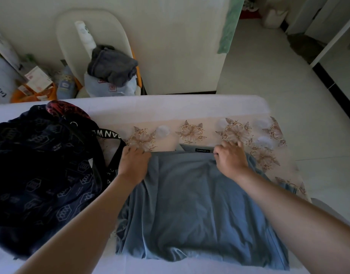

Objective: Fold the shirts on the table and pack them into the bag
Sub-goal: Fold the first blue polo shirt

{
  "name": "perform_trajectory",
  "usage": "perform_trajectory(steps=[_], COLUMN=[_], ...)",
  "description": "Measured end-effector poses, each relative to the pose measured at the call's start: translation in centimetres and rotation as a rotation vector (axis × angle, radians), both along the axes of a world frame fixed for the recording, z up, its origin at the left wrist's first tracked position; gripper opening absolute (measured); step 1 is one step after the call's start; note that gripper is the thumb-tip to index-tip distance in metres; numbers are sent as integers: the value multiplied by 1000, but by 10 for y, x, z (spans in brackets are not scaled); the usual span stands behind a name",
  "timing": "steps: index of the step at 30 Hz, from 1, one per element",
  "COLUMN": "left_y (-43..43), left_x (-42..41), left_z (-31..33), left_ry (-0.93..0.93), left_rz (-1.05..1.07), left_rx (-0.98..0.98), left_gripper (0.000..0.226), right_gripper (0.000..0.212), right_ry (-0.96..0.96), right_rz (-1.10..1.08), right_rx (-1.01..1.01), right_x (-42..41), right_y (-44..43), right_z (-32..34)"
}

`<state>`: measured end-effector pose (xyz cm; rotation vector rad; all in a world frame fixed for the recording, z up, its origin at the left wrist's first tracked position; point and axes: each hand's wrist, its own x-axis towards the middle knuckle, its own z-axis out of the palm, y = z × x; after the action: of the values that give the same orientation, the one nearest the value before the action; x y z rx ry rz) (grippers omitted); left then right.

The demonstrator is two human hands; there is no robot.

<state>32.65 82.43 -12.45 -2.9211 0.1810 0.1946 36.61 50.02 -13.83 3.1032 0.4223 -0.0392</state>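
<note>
1 blue shirt (190, 204) | left hand (133, 162), right hand (230, 160) both gripping its far edge | 1 dark bag (41, 175) beside

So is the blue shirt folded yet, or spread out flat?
Partly folded: left hand and right hand hold an edge of the blue shirt doubled up to its collar label.

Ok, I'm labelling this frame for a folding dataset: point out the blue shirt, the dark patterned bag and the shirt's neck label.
blue shirt (194, 204): head view, middle of its folded body.
dark patterned bag (41, 175): head view, its printed side.
neck label (202, 150): head view, the black tag's centre.
</note>
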Motion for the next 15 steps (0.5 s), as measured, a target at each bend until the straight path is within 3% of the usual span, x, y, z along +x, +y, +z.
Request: perform_trajectory(steps=[4,7,9,11,13,15], left_y=[18,13,0,-11,-16,-9], left_x=[10,15,8,-7,-26,-44], left_z=[3,-1,-1,-7,-16,-26], left_ry=[-172,-169,-237,-264,-91,134], left_rz=[312,344,265,84,-55,28], left_rx=[-207,-259,-389,-506,-397,-175], left_gripper=[27,31,26,23,39,52], right_gripper=[16,33,42,47,48,53], right_ry=[12,11,-47,-124,-75,96], right_rz=[-257,-336,-236,12,233,244], right_rx=[-121,-172,-97,33,54,-7], right_x=[7,8,1,-14,-34,-49], right_y=[-16,-19,-10,3,17,26], right_z=[14,14,10,1,-9,-19])
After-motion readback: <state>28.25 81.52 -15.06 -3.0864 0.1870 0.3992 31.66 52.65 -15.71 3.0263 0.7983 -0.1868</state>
